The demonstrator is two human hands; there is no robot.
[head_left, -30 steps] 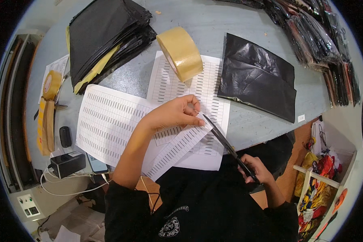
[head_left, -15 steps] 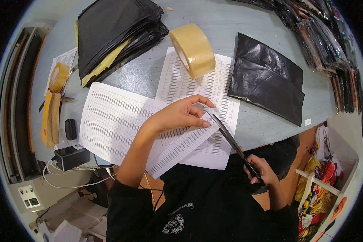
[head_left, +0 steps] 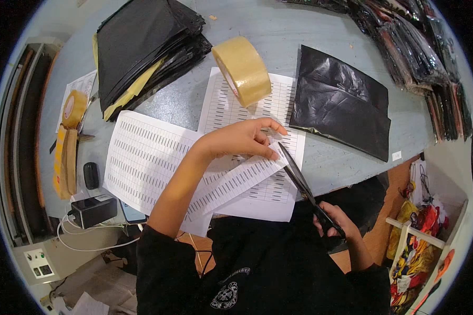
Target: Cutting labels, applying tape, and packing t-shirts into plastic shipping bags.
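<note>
My left hand (head_left: 242, 140) had the printed paper strip (head_left: 230, 185) pinched at its right end, thumb against fingers; my right hand (head_left: 337, 218) was wrapped round the handles of the black scissors (head_left: 309, 198), past the near edge of the surface (head_left: 328, 167). The strip slanted above the printed sheets near that edge, its right end just beside the blades. Main risk, I'd say: thumb and fingertips sat close to the blade tips, so a slip or a hasty squeeze could have nicked me. Next: the strip was gripped at one end only, the rest trailing left, so a twist or sag could have sent a cut crooked through the print. Blades angled low could also have caught the right-hand sheet (head_left: 255, 209) underneath. My left forearm crossed the left-hand sheet (head_left: 148, 157), so pulling back might have dragged it over the near edge. The tape roll (head_left: 248, 73) stood on the right-hand sheet's far part; a tug there could have tipped it. Lesser worry: the white cable (head_left: 101, 249) dangled off the near left edge and could have snagged my sleeve.
</note>
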